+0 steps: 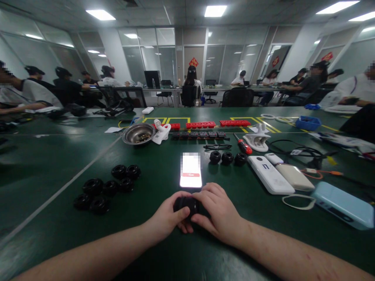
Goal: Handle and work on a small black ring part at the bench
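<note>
My left hand point(168, 216) and my right hand point(218, 212) meet near the front of the green table point(152, 249), both closed around one small black wheel point(186, 203). Only the wheel's top shows between my fingers. Just beyond my hands lies a lit phone point(190, 170), screen up. A heap of several black wheels point(107, 187) sits to the left. Three more black wheels point(227, 157) stand in a row right of the phone.
A metal bowl point(138, 134) with small parts, a red-handled screwdriver point(242, 145), red and black part strips point(200, 125), white clamps, power banks point(271, 174), cables and a blue box point(308, 123) lie farther back and right. Other people sit at tables around the room.
</note>
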Motion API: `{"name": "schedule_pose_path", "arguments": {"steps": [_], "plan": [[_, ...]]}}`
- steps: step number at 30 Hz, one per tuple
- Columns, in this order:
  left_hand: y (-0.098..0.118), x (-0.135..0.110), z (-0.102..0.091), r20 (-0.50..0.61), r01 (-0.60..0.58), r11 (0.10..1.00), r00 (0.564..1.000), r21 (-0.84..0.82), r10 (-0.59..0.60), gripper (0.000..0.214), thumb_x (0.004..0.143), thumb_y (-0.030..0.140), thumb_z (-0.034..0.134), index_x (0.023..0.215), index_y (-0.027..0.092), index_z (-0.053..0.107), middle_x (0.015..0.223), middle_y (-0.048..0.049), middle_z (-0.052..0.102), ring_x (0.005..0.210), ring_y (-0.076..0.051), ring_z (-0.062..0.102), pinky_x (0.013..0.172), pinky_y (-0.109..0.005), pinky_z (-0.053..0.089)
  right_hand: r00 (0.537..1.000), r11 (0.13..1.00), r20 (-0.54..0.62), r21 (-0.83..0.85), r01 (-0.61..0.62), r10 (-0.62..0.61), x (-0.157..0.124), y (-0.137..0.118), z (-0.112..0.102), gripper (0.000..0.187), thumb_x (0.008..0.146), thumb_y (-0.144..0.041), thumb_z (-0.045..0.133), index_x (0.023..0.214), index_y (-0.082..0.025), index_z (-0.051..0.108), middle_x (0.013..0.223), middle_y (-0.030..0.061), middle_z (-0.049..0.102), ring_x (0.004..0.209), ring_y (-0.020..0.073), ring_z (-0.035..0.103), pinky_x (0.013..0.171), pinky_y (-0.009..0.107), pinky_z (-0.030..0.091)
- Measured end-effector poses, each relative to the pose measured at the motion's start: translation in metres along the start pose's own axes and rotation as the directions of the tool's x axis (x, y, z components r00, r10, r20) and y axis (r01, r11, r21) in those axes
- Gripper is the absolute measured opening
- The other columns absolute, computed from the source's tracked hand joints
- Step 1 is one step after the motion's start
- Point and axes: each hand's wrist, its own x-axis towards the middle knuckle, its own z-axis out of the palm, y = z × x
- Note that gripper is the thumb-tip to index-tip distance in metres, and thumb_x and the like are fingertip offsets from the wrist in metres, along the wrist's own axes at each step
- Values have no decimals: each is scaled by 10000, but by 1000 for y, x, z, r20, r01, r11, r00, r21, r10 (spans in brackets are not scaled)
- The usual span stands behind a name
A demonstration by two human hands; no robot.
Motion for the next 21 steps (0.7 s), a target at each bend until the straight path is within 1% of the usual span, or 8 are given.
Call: {"name": "schedule_pose_path", "arguments": {"steps": [4,6,8,11,14,17,19,21], "plan": [[0,3,-2,3,47,999,999,8,-47,638,543,577,605,944,123,404,536,-13,594,449,-153,593,413,-217,435,993,992,-39,-61,110,-113,-1,1,2,357,821,-400,440,1045,-127,490,906,89,573,842,216,467,819,396,346],[1,4,-2,-5,53,999,999,-1,-53,601,560,552,612,931,127,403,523,-6,587,431,-141,582,408,-211,428,992,992,-42,-57,113,-116,-2,1,2,331,817,-343,466,1069,-128,472,961,94,559,887,217,459,845,392,333],[2,4,-2,-26,39,999,999,-9,-39,562,576,513,623,931,137,402,533,2,584,426,-129,572,409,-208,426,997,998,-33,-13,63,-64,-1,0,1,356,792,-332,500,1076,-122,457,985,98,547,902,219,455,848,393,333],[4,2,-1,-50,18,1000,999,8,-18,524,592,441,648,953,149,405,584,7,581,466,-124,575,431,-213,434,997,995,6,65,-76,76,0,0,-1,404,753,-362,528,1074,-128,454,954,93,541,876,224,459,800,396,365],[5,0,0,-39,25,1000,999,11,-25,526,590,414,662,971,156,408,644,-2,588,502,-125,585,451,-216,436,987,984,33,69,-161,159,0,0,-1,315,769,-330,507,1027,-150,490,887,77,551,826,215,469,741,385,395],[3,0,-1,-15,35,999,999,-16,-35,554,603,491,618,983,151,402,632,-19,603,500,-141,601,452,-223,436,994,994,15,40,-106,105,0,0,0,299,780,-323,503,1018,-142,490,884,85,562,826,214,474,739,383,402],[1,1,-1,-12,43,998,999,-38,-43,571,620,567,548,974,145,400,583,-18,601,469,-146,601,429,-217,430,1000,1000,-6,3,-17,17,-1,0,1,326,784,-335,505,1042,-137,473,907,92,563,844,218,474,766,392,394],[0,2,0,-9,59,997,998,-52,-59,562,640,607,485,944,141,410,553,-18,597,431,-140,591,402,-205,419,997,996,-27,-58,74,-76,-2,-1,2,280,802,-283,483,1049,-152,468,949,94,555,874,217,470,801,403,376]]}}
